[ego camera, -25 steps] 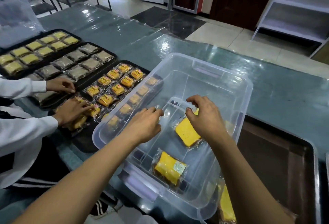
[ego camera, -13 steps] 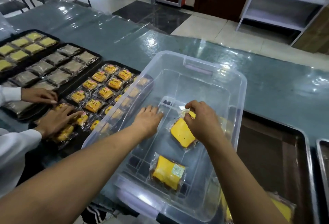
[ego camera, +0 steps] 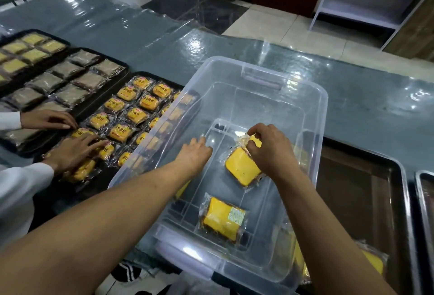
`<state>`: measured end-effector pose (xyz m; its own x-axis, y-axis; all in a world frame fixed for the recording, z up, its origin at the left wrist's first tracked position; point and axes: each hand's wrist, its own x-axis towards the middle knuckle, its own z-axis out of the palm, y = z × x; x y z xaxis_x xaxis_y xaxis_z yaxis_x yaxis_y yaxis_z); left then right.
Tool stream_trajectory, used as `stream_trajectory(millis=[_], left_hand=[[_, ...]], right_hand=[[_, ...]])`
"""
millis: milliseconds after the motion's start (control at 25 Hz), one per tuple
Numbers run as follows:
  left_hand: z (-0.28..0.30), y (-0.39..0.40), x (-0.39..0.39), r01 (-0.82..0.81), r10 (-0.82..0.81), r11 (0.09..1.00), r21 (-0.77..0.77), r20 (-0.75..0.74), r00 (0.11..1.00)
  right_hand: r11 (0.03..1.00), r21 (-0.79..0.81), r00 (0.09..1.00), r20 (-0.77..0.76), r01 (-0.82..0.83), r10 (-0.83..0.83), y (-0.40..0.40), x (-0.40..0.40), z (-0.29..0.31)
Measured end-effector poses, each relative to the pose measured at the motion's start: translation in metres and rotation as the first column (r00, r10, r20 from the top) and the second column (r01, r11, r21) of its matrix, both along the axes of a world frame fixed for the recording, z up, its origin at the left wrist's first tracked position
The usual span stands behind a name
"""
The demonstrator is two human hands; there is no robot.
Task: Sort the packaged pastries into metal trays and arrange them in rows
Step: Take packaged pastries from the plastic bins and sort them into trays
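My right hand (ego camera: 272,151) has lifted the yellow pastry pack (ego camera: 243,169) by its crinkly edge inside the clear bin (ego camera: 303,97). My left hand (ego camera: 196,154) hangs loose. It's light, slippery; pinch the wrapper seam.

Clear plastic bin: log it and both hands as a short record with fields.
bin: clear plastic bin on the table, lid off
contents: two yellow packaged pastries, far one, near one
right hand: right hand pinches the far pastry's wrapper
left hand: left hand inside the bin, holding nothing
tray on the right: metal tray beside the bin, mostly bare
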<state>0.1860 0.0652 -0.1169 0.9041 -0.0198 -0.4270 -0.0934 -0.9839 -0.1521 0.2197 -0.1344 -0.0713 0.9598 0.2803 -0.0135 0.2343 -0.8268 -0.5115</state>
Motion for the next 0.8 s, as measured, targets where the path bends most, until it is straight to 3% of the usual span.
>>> stream_trajectory(millis=[160,320,440,560,680,800], left_hand=[[0.007,-0.005,-0.003,-0.024,0.018,0.981,-0.191,-0.036,0.999],[0.008,-0.028,-0.01,0.009,-0.076,0.923,-0.383,-0.16,0.984],[-0.002,-0.037,-0.017,-0.126,-0.045,0.838,-0.53,-0.297,0.954],[-0.012,-0.026,-0.014,-0.136,0.041,0.912,-0.387,-0.244,0.969],[-0.024,-0.017,-0.021,-0.139,0.077,0.979,-0.15,-0.358,0.931],[-0.031,-0.02,-0.027,-0.158,0.088,0.976,-0.152,-0.388,0.917]], right_hand=[[1.0,-0.006,1.0,0.003,-0.015,0.015,0.0,0.0,0.0],[1.0,0.007,1.0,0.003,-0.02,0.02,0.0,0.001,0.001],[1.0,0.015,1.0,-0.005,-0.017,0.017,0.0,0.002,0.002],[1.0,0.002,1.0,-0.005,-0.022,0.022,-0.001,0.002,0.002],[1.0,-0.013,1.0,0.0,-0.022,0.022,-0.001,0.001,0.003],[1.0,-0.016,1.0,0.001,-0.022,0.022,-0.002,0.0,0.004]])
